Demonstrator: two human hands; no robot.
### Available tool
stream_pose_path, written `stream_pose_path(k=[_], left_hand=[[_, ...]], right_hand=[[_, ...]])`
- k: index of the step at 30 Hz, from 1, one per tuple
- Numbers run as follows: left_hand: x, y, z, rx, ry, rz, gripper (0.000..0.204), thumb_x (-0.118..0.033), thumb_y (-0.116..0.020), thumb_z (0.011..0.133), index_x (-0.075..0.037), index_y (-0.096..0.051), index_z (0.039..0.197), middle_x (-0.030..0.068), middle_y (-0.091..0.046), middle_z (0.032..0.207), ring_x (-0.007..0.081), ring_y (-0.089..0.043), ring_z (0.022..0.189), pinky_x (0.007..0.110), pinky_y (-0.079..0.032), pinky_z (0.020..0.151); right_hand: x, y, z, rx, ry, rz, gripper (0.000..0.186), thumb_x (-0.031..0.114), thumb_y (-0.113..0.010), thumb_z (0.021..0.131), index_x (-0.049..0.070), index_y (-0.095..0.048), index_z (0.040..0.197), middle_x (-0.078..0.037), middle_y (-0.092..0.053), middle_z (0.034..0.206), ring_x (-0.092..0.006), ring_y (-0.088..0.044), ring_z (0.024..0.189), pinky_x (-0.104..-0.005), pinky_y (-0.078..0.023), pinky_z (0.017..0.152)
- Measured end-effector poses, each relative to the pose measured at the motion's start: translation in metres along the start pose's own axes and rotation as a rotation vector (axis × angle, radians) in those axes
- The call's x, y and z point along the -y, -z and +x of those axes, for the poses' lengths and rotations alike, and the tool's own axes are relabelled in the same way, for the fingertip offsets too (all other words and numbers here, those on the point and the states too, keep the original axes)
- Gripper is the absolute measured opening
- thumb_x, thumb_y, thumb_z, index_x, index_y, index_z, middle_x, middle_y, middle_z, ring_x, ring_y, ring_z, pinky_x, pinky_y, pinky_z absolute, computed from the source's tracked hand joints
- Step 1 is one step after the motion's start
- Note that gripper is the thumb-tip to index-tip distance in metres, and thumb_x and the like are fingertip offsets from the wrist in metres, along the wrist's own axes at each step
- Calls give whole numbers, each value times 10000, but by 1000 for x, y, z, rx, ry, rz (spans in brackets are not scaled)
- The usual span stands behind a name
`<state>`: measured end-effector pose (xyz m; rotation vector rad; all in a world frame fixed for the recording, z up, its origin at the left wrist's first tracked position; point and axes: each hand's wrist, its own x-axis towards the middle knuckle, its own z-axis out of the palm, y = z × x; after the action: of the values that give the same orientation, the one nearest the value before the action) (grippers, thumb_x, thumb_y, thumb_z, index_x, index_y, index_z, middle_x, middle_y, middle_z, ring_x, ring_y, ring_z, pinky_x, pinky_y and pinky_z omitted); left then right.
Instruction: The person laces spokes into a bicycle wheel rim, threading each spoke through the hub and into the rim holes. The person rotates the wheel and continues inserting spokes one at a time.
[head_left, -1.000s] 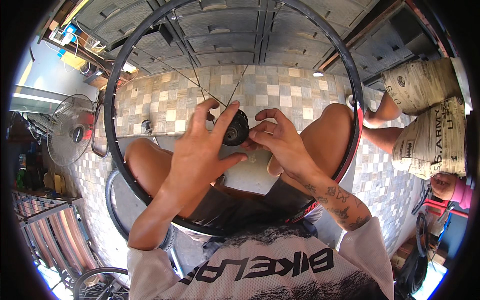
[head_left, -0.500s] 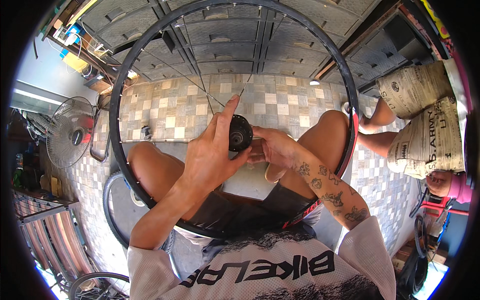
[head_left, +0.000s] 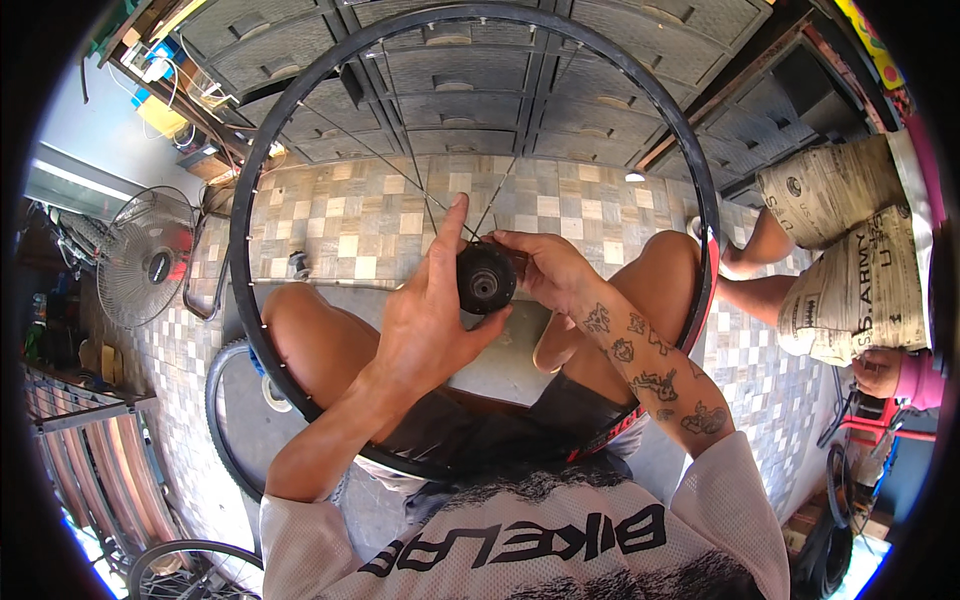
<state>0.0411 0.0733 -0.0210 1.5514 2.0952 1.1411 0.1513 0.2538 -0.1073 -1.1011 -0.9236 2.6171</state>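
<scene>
A black bicycle hub (head_left: 486, 280) sits inside a large black wheel rim (head_left: 240, 230), which lies across my lap and legs. A few thin spokes (head_left: 405, 150) run from the hub to the far part of the rim. My left hand (head_left: 425, 310) is closed round the hub's left side, its index finger stretched along the spokes and its thumb under the near edge. At the hub's far right edge, my right hand (head_left: 545, 268) has its thumb and fingers bent together. Whatever these fingertips grip is hidden.
Grey drawer cabinets (head_left: 460, 85) stand beyond the rim. A floor fan (head_left: 150, 255) is on the left, with a slatted wooden piece (head_left: 90, 470) nearer. Another person's legs in printed shorts (head_left: 840, 260) and a hand (head_left: 877, 372) are close on the right. A tire (head_left: 222, 410) lies beside my left leg.
My right hand has moved up from the hub's lower right side to its far edge, thumb now on top. The hub has shifted slightly nearer and right; my left hand keeps its hold.
</scene>
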Motion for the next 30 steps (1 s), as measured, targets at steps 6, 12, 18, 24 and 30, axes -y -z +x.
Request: stream_pose_path(k=[6,12,18,24,30], left_hand=[[2,-2,2,-23,-51,6,1144,-146,-924,766,-35,-240,1677,248,-680,1201,399,-732,1098,440,-606,940],[3,-3,2,13,-32,7,1124,-150,-923,762,-24,-265,1665,266,-684,1210,415,-724,1110,444,-600,943],[1,-1,3,27,-44,88,1087,-160,-920,747,-55,-324,1649,259,-673,1216,412,-722,1079,468,-607,912],[8,-1,4,2,-121,165,1063,-186,-907,745,-72,-348,1641,244,-645,1243,430,-732,969,485,-626,810],[13,-4,8,62,-70,164,1069,-145,-899,733,-82,-347,1646,239,-630,1202,420,-710,995,486,-614,841]], right_hand=[[14,-1,2,-63,263,32,265,153,-675,1057,14,-638,1280,-115,-755,1166,-183,-713,976,-353,-591,865],[58,-28,-3,-13,482,-80,365,158,-700,1043,26,-569,1357,-131,-737,1206,-189,-697,974,-343,-595,818],[70,-44,-6,72,603,-155,387,117,-661,1033,15,-542,1387,-142,-709,1172,-203,-691,907,-368,-607,757],[62,-26,-24,-148,708,-2,352,4,-537,1007,19,-459,1349,-161,-632,1136,-209,-658,794,-407,-635,723],[65,-18,-29,-105,750,-267,348,-4,-543,1015,46,-414,1335,-164,-635,1127,-221,-679,812,-429,-670,747]])
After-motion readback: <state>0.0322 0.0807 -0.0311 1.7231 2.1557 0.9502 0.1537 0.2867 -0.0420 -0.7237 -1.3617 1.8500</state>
